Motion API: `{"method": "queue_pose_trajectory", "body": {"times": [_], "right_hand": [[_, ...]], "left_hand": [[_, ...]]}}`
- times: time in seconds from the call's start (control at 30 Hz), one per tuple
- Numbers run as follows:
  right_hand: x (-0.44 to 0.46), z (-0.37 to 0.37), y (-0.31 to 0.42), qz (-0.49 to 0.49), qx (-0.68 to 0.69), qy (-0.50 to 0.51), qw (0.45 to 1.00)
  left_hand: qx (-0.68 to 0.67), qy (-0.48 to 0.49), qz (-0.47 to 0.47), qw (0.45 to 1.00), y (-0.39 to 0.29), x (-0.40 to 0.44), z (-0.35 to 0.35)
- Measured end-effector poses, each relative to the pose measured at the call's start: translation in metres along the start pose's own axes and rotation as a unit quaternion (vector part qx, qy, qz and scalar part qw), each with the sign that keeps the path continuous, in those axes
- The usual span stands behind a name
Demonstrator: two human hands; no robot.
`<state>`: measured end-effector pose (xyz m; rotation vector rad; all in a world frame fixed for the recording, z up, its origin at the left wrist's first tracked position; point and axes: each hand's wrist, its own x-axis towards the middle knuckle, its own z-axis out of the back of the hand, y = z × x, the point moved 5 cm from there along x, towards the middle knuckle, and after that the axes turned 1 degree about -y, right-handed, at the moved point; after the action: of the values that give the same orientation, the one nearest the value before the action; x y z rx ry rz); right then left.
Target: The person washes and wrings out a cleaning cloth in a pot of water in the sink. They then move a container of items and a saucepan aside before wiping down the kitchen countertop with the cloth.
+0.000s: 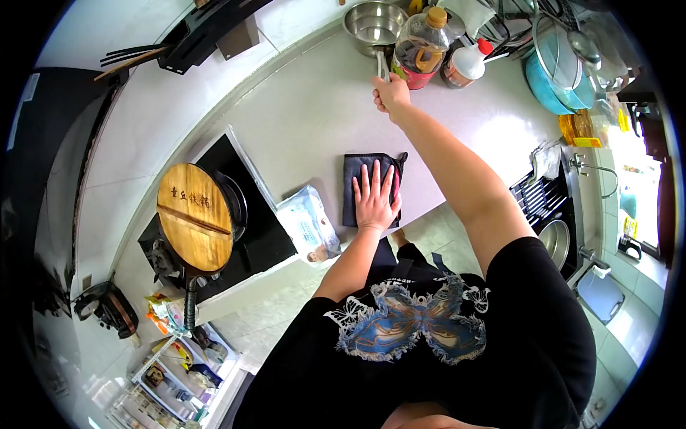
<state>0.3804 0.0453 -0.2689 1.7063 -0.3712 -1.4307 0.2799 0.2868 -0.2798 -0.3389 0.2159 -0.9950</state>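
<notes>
My right hand (391, 96) is stretched far across the counter, its fingers closed around the handle of a small steel saucepan (374, 27) at the back. A dark grey folded cloth (351, 191) with black edging lies near the counter's front edge. Flat on top of it rests my left hand (376, 199), fingers spread. Just left of the cloth is a white and blue pack of wipes (309, 223). Close by the saucepan handle, to its right, stands a large bottle of dark liquid (418, 53) with a tan cap.
A pan with a wooden lid (194, 214) sits on the black stove (264, 239) at left. A white bottle with a red cap (468, 64) and a blue basin (547, 86) stand at the back right. The sink (554, 242) lies at right.
</notes>
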Motion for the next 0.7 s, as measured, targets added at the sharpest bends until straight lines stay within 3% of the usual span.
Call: {"method": "queue_pose_trajectory", "body": {"times": [0.13, 0.27, 0.33, 0.43, 0.5, 0.7], "right_hand": [[-0.032, -0.009, -0.009, 0.009, -0.025, 0.089, 0.996], [-0.080, -0.005, -0.026, 0.001, -0.028, 0.113, 0.993], [-0.110, 0.004, -0.030, 0.017, -0.087, 0.159, 0.983], [-0.151, 0.042, -0.031, 0.014, -0.133, 0.195, 0.972], [-0.176, 0.074, -0.028, 0.001, -0.145, 0.195, 0.970], [-0.236, 0.193, -0.043, -0.031, -0.183, 0.174, 0.967]], "left_hand": [[-0.001, -0.002, 0.000, 1.000, -0.001, -0.001, 0.002], [0.007, 0.000, -0.003, 1.000, 0.000, -0.002, 0.000], [0.019, 0.016, -0.005, 1.000, 0.002, -0.004, -0.004], [0.025, 0.011, -0.006, 1.000, 0.001, -0.003, -0.005], [0.031, 0.036, -0.001, 0.999, 0.001, -0.003, -0.003], [0.045, -0.007, -0.013, 0.999, -0.005, -0.002, 0.001]]}}
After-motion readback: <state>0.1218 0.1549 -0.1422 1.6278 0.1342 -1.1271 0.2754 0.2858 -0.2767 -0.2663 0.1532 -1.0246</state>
